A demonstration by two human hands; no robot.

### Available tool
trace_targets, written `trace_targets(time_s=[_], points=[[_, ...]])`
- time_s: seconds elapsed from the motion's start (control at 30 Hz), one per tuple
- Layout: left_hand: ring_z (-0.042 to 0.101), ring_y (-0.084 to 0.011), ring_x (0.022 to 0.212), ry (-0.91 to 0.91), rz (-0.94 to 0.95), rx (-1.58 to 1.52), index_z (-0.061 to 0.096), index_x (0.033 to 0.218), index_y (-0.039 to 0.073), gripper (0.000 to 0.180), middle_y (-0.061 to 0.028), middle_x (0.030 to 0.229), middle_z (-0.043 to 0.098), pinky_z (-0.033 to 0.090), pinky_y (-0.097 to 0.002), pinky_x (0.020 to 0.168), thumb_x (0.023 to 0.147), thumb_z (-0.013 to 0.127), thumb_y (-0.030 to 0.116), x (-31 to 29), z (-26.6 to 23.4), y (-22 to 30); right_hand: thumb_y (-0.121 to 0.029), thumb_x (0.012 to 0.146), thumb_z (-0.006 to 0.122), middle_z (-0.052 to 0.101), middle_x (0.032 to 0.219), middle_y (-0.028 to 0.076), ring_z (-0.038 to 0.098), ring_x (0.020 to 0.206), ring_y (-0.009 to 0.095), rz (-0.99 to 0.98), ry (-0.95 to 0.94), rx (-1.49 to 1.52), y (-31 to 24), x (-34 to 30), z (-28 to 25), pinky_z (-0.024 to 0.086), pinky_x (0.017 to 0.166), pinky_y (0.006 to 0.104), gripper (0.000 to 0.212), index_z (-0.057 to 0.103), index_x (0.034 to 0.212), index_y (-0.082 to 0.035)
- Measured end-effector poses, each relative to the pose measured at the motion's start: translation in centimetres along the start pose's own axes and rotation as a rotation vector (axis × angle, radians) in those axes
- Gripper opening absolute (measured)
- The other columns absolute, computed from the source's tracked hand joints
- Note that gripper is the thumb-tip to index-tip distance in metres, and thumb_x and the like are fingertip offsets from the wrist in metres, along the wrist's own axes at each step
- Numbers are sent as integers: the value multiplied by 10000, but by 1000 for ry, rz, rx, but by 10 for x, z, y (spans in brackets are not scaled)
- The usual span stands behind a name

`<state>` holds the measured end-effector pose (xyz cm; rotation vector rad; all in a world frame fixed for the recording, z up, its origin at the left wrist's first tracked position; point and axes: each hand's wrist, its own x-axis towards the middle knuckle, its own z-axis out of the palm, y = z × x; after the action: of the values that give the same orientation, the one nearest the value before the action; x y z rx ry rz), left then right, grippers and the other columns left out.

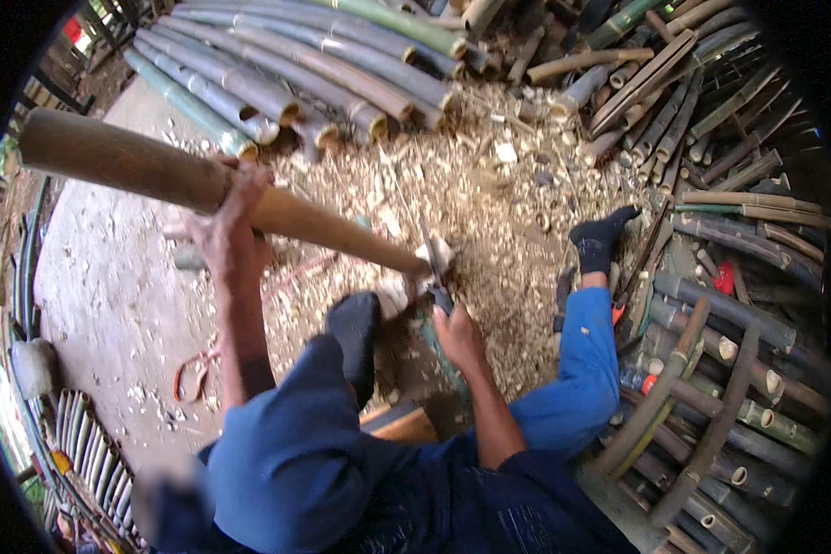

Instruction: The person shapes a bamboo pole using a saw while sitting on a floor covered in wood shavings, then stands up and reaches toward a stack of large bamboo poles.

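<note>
A long brown pole (pixel 332 231), likely bamboo, slants from the upper left down to the middle. My left hand (pixel 235 217) is wrapped round it, about halfway along. My right hand (pixel 460 334) is closed on the dark handle of a knife (pixel 432 251). Its narrow blade points away from me beside the pole's lower end; whether they touch I cannot tell. A pale block (pixel 445 249) lies at that end, partly hidden by the blade. My dark-socked left foot (pixel 353 337) is just below the pole, and my right foot (pixel 605 235) is stretched out to the right.
Pale chips (pixel 517 198) cover the ground. Bamboo poles (pixel 342 69) lie stacked at the far side, with more cut bamboo pieces (pixel 683 120) piled on the right. A bamboo frame (pixel 725 420) stands near right. Orange-handled scissors (pixel 191 377) lie on the left floor.
</note>
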<state>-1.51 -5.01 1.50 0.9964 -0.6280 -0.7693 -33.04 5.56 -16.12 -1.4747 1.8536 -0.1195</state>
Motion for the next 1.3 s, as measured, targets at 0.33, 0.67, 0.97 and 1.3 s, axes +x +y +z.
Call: trace_targets(time_s=[0.33, 0.67, 0.97, 1.3], points=[[619, -218, 920, -401, -12, -209, 516, 1157, 42, 448, -84, 949, 585, 533, -408, 902, 759, 700, -51, 18, -24, -20, -358, 1020, 533, 665, 787, 269, 674, 761, 484, -399, 370, 357, -70, -38, -58, 523, 624, 506, 387, 542, 1112, 18], [630, -147, 888, 176, 152, 156, 623, 1074, -23, 435, -80, 960, 674, 510, -296, 803, 769, 893, 127, -22, 7, -10, -482, 1030, 455, 651, 850, 322, 650, 879, 516, -100, 73, 134, -67, -27, -58, 485, 713, 587, 539, 555, 1081, 45], [631, -153, 837, 91, 197, 238, 629, 1014, -3, 348, -82, 932, 671, 513, -307, 782, 800, 855, 152, -26, 33, 1, -450, 998, 524, 703, 833, 238, 694, 763, 435, -20, 168, -117, 13, 4, 18, 528, 629, 490, 483, 595, 1014, 27], [644, -190, 924, -170, 56, -122, 595, 1154, -32, 446, -118, 1019, 653, 537, -328, 867, 747, 777, -56, 3, -21, -22, -313, 1014, 572, 653, 737, 233, 681, 740, 460, -361, 306, 363, -99, -52, -78, 515, 614, 479, 339, 553, 1100, 14]])
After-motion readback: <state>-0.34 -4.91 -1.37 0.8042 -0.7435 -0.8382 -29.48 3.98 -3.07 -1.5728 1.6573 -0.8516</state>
